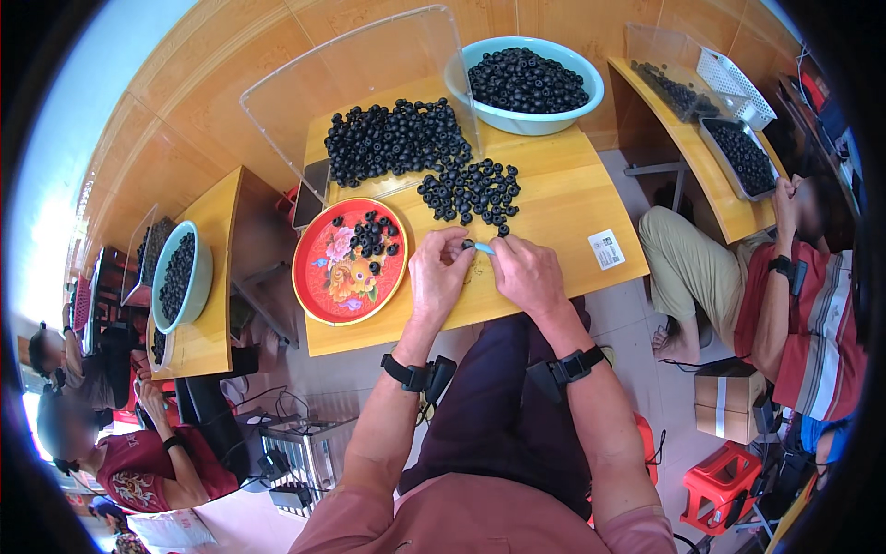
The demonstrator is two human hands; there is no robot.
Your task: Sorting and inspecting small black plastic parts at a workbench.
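Over the near part of the wooden table (563, 198), my left hand (439, 272) pinches a small black round part (467, 245) between thumb and fingers. My right hand (529, 277) is closed on a slim light blue tool (483, 247), whose end meets that part; the tip is too small to make out. Just beyond my hands lies a loose scatter of black round parts (469, 192), many with a hole. To the left of my left hand, a red floral tray (318, 291) holds several of them. Dark crumbs lie on the wood by my hands.
A large heap of black parts (392, 143) sits inside a clear plastic bin (277, 102) lying at the back. Behind it on the right stands a light blue basin (535, 122) filled with more. Other people work at side tables left and right. A red stool (724, 485) stands at lower right.
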